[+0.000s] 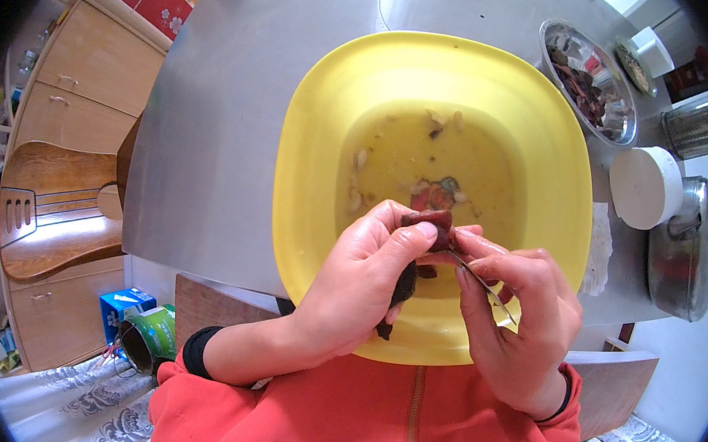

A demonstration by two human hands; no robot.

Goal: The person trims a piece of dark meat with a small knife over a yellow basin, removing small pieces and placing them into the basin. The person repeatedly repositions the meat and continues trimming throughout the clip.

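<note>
My left hand (365,272) grips a dark reddish-brown piece of food (430,226) between thumb and fingers, over the near part of a yellow plastic basin (318,123). More dark material shows below that palm. My right hand (526,312) holds a thin metal blade or tool (490,290), its tip touching or very close to the dark piece. Murky water (399,143) lies in the basin, with pale and dark scraps in it. A coloured picture (435,193) shows at the basin's bottom. What exactly the dark piece is, I cannot tell.
On the metal table (224,115), a steel bowl (628,119) of dark pieces stands at the back right. Nearer are a white round object (644,186), a lidded metal pot (689,256) and white paper (599,249). A wooden chair (58,214) stands to the left.
</note>
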